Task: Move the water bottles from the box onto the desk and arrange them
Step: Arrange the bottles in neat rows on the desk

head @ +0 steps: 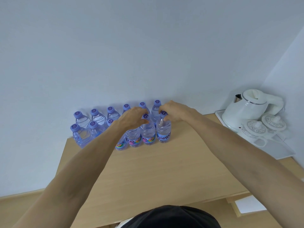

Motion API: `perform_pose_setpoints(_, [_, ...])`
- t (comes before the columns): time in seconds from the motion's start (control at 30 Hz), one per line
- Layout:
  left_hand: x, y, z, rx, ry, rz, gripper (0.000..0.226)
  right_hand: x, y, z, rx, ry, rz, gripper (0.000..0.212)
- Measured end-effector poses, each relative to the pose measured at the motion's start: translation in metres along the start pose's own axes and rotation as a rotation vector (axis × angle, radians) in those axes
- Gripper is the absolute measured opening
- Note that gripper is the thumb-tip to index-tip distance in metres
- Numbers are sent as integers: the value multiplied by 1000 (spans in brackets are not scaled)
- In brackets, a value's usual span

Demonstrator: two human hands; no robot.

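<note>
Bottles point(115, 125) stand in two rows on the desk point(156, 170), toward twelve o'clock against the wall; I judge the move nearly finished, though no box is in view. My right hand point(174, 112) pinches the neck of the rightmost front bottle point(163, 129). My left hand point(133, 118) curls around its neighbour point(147, 132) at nine o'clock.

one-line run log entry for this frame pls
stage: arranging | bottles: two rows on desk by wall | right hand: grip on front-row end bottle neck | left hand: over neighbouring bottles, grip unclear | box: unseen
</note>
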State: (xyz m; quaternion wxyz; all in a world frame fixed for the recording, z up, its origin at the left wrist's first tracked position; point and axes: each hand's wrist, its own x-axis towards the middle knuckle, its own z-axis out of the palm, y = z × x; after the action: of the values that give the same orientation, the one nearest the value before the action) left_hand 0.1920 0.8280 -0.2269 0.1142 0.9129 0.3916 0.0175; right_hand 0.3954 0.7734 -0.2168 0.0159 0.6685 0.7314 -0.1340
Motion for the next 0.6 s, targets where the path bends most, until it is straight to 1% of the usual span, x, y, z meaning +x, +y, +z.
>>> perform_pose_setpoints(0.03, [-1,0,0,-1,3,-1,35,0,-2,2,-2,31,14,19])
perform_pose_setpoints(0.13, [-2,-1,2,-13,16,3,32,-1,-7,8,13,85,44,19])
perform_pose_setpoints(0.4, [-3,-2,4,6,41,18,32,-2,-4,16,48,155,89,35])
perform_pose_setpoints(0.5, [-3,-2,4,9,43,15,33,-4,-1,12,107,98,61,38])
perform_pose_setpoints(0.6, [-2,-2,4,10,39,15,33,-7,4,9,138,45,5,31])
